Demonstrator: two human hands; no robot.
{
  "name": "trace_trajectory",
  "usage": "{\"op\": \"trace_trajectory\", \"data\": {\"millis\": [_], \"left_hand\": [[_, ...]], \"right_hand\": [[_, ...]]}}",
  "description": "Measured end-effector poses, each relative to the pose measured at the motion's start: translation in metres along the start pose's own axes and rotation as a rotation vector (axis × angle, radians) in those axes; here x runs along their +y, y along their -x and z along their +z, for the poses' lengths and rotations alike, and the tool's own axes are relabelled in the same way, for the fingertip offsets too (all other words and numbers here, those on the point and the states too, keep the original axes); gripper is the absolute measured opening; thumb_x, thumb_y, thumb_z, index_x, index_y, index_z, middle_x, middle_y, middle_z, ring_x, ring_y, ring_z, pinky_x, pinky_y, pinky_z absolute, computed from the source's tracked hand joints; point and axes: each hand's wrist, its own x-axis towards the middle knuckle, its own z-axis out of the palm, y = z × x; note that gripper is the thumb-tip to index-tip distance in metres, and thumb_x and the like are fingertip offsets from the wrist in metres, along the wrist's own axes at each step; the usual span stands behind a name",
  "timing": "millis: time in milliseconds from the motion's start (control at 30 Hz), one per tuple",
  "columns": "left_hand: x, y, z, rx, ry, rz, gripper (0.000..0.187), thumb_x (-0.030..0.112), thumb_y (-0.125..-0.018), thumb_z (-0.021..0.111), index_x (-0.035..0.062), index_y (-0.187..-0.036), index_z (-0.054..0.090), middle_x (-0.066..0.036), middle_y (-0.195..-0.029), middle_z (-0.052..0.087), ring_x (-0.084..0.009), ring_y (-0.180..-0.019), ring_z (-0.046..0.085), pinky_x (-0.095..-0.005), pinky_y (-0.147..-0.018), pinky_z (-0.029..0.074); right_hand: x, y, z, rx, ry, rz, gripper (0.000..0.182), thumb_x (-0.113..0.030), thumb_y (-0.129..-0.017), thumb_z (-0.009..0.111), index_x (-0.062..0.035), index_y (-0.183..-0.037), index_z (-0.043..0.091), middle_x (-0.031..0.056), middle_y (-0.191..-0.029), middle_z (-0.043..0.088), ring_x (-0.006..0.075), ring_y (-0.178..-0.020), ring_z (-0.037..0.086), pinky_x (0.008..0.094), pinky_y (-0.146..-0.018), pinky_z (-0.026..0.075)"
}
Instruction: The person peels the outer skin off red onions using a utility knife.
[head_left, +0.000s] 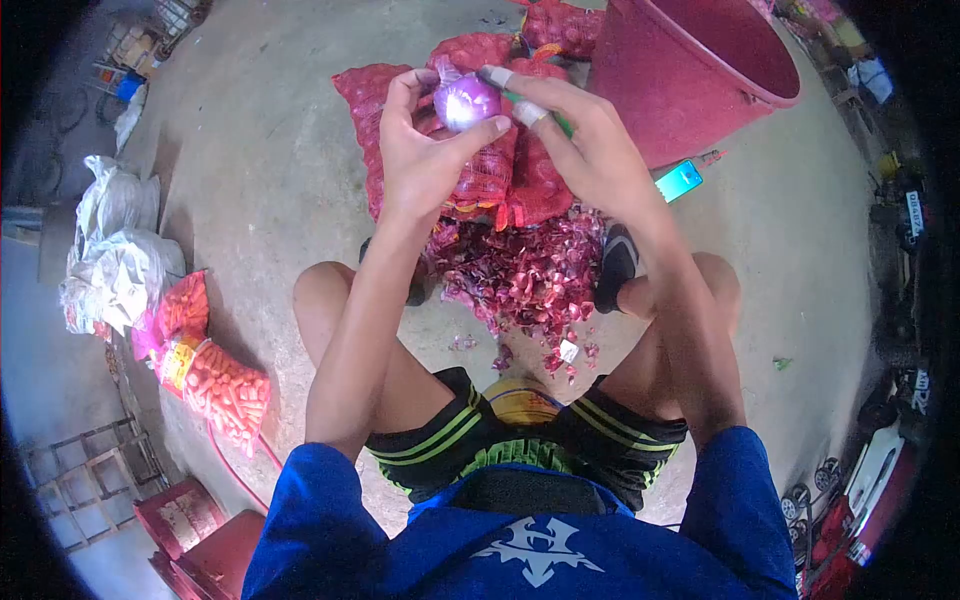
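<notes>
- Blue shirt (520,550) and striped shorts (520,450) are closest to me, and I sit low with my knees apart.
- Between my feet lies a heap of red onion peels (520,275) on the gray floor (270,180).
- My left hand (420,150) is curled around a purple onion (465,100), held up far in front of me over the red mesh sacks (500,180).
- My right hand (590,140) is mostly closed on a small green-handled knife (560,122). Two fingers have white tape on them, and they touch the top of the onion.
- I cannot see the blade, so I cannot tell where its edge points.
- The onion looks smooth, so I think it could slip and the knife could nick my left thumb.
- A big red bucket (700,70) stands far right, and a teal phone (679,180) lies just beside it.
- If peels fly that way, they could land on the phone.
- A bag of carrots (215,380) lies on my left, next to white sacks (115,250).
</notes>
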Motion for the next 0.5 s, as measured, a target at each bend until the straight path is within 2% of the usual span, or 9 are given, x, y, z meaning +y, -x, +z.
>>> {"op": "trace_trajectory", "data": {"millis": [100, 167, 200, 267, 300, 333, 400, 467, 500], "left_hand": [[0.005, 0.001, 0.000, -0.087, 0.142, -0.100, 0.076, 0.007, -0.072, 0.096, 0.0019, -0.134, 0.052, -0.011, -0.127, 0.062, -0.0196, -0.115, 0.064, -0.0372, -0.101, 0.055], [0.010, 0.003, -0.002, -0.137, 0.214, -0.128, 0.075, 0.005, -0.075, 0.094, 0.0023, -0.137, 0.052, -0.010, -0.128, 0.063, -0.0195, -0.116, 0.065, -0.0373, -0.103, 0.055], [0.012, 0.004, -0.004, -0.210, 0.391, -0.158, 0.072, 0.001, -0.078, 0.090, 0.0024, -0.139, 0.051, -0.009, -0.128, 0.063, -0.0188, -0.117, 0.065, -0.0370, -0.104, 0.054], [0.021, 0.007, -0.003, -0.286, 0.568, -0.184, 0.070, -0.002, -0.081, 0.087, 0.0025, -0.140, 0.050, -0.008, -0.129, 0.063, -0.0181, -0.118, 0.065, -0.0367, -0.106, 0.053], [0.025, 0.009, -0.004, -0.320, 0.666, -0.245, 0.069, -0.005, -0.083, 0.084, 0.0028, -0.142, 0.050, -0.008, -0.130, 0.063, -0.0175, -0.119, 0.064, -0.0363, -0.107, 0.052], [0.029, 0.009, -0.004, -0.353, 0.763, -0.306, 0.067, -0.008, -0.084, 0.081, 0.0032, -0.143, 0.050, -0.007, -0.130, 0.064, -0.0170, -0.120, 0.064, -0.0359, -0.108, 0.051], [0.019, 0.007, -0.006, -0.303, 0.741, -0.324, 0.066, -0.007, -0.084, 0.082, 0.0036, -0.142, 0.053, -0.008, -0.131, 0.065, -0.0176, -0.120, 0.065, -0.0359, -0.107, 0.053], [0.014, 0.005, -0.005, -0.249, 0.717, -0.344, 0.065, -0.006, -0.083, 0.084, 0.0041, -0.140, 0.055, -0.008, -0.131, 0.066, -0.0182, -0.119, 0.066, -0.0359, -0.105, 0.054], [0.012, 0.004, -0.003, -0.215, 0.470, -0.220, 0.063, -0.004, -0.080, 0.087, 0.0038, -0.136, 0.058, -0.009, -0.129, 0.067, -0.0179, -0.117, 0.067, -0.0353, -0.103, 0.055]], "right_hand": [[0.008, -0.001, 0.000, 0.072, -0.048, -0.017, 0.039, -0.002, -0.100, 0.059, -0.0052, -0.138, 0.068, 0.0247, -0.121, 0.072, 0.0431, -0.110, 0.068, 0.0449, -0.098, 0.054], [0.018, 0.000, -0.002, 0.111, -0.060, 0.052, 0.039, -0.006, -0.102, 0.059, -0.0046, -0.140, 0.066, 0.0252, -0.125, 0.071, 0.0371, -0.109, 0.071, 0.0422, -0.099, 0.054], [0.025, 0.002, -0.004, 0.112, -0.058, 0.049, 0.039, -0.006, -0.102, 0.059, -0.0046, -0.140, 0.066, 0.0252, -0.125, 0.071, 0.0371, -0.109, 0.071, 0.0422, -0.099, 0.054], [0.034, 0.001, -0.010, 0.043, -0.121, 0.258, 0.040, -0.011, -0.104, 0.059, -0.0042, -0.143, 0.064, 0.0210, -0.128, 0.073, 0.0293, -0.107, 0.072, 0.0402, -0.099, 0.054], [0.037, 0.004, -0.015, 0.044, -0.119, 0.254, 0.040, -0.011, -0.104, 0.059, -0.0042, -0.143, 0.064, 0.0210, -0.128, 0.073, 0.0293, -0.107, 0.072, 0.0402, -0.099, 0.054], [0.030, 0.003, -0.021, 0.002, -0.154, 0.314, 0.045, -0.012, -0.104, 0.060, -0.0048, -0.148, 0.059, 0.0168, -0.122, 0.074, 0.0238, -0.101, 0.070, 0.0366, -0.092, 0.054], [0.015, 0.000, -0.036, -0.044, -0.191, 0.371, 0.050, -0.013, -0.105, 0.060, -0.0054, -0.154, 0.054, 0.0127, -0.116, 0.075, 0.0183, -0.095, 0.068, 0.0331, -0.085, 0.055], [0.002, -0.001, -0.049, -0.179, -0.443, 0.420, 0.063, -0.014, -0.105, 0.062, -0.0065, -0.163, 0.041, 0.0038, -0.101, 0.068, 0.0100, -0.084, 0.061, 0.0238, -0.072, 0.049], [-0.001, 0.000, -0.050, -0.182, -0.445, 0.419, 0.063, -0.014, -0.105, 0.062, -0.0065, -0.163, 0.041, 0.0038, -0.101, 0.068, 0.0100, -0.084, 0.061, 0.0238, -0.072, 0.049]]}}
